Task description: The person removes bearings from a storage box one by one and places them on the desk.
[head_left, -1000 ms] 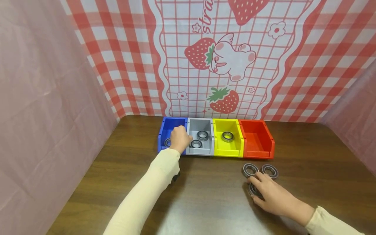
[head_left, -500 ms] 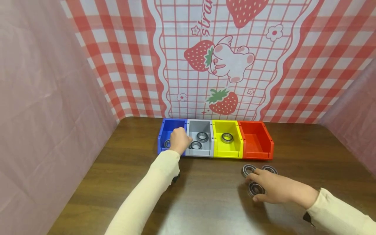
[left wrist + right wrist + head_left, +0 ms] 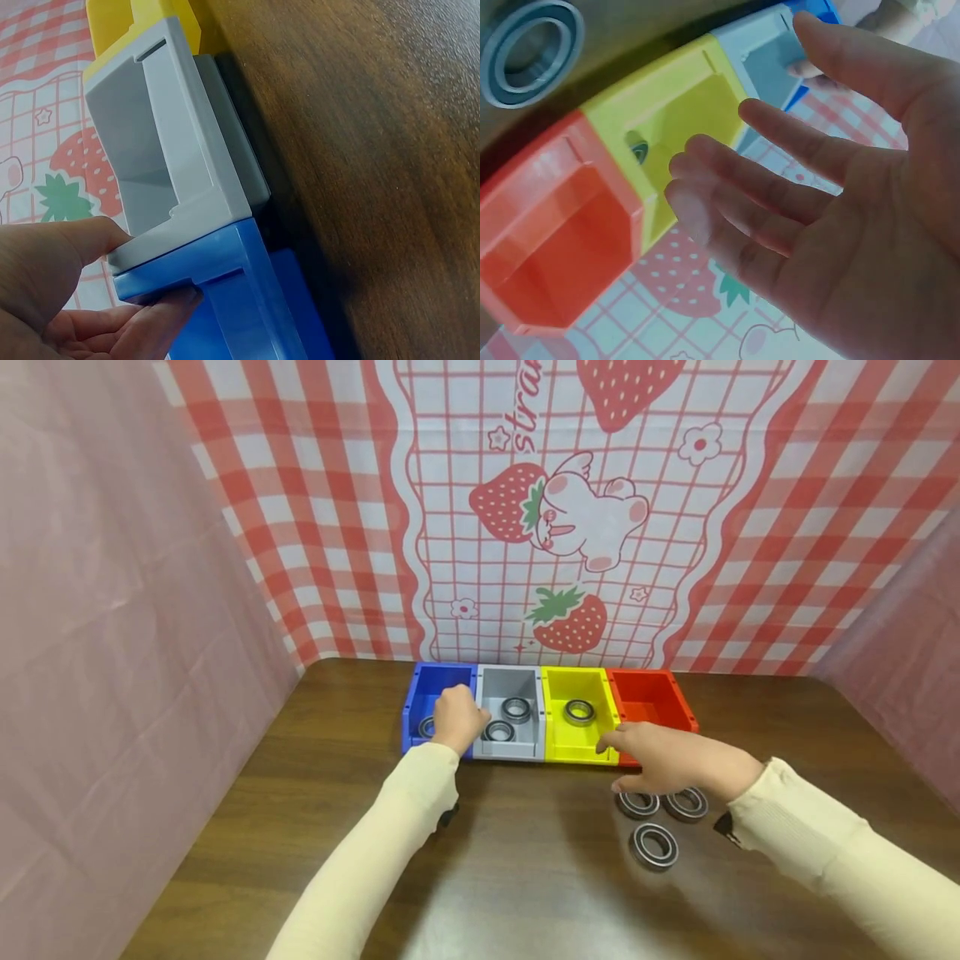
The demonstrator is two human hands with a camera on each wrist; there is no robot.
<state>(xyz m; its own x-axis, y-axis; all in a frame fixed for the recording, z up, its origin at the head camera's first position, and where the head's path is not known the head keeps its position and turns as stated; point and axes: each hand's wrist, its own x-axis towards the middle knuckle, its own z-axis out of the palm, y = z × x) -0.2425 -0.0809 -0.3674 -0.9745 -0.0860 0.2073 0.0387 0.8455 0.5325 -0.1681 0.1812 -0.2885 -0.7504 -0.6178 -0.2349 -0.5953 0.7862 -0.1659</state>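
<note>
Red-checked cloth (image 3: pixel 450 527) reads "stra"; seemingly seven round metal bearings (image 3: pixel 640 853); left hand (image 3: pixel 459 718) pinches blue and grey plastic bins (image 3: pixel 491 683), right hand (image 3: pixel 678 758) spread.

4 bins (image 3: pixel 543 714) abreast on table (image 3: pixel 525 852), 3 bearings (image 3: pixel 655 863) before rightmost bin (image 3: pixel 648 687)

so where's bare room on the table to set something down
Bare table lies between the left sleeve and the three loose bearings, in front of the gray bin and yellow bin; also left of that sleeve, and right of the red bin. It's crowded before the red bin: the bearings lie there, the right hand hovers nearby.
</note>
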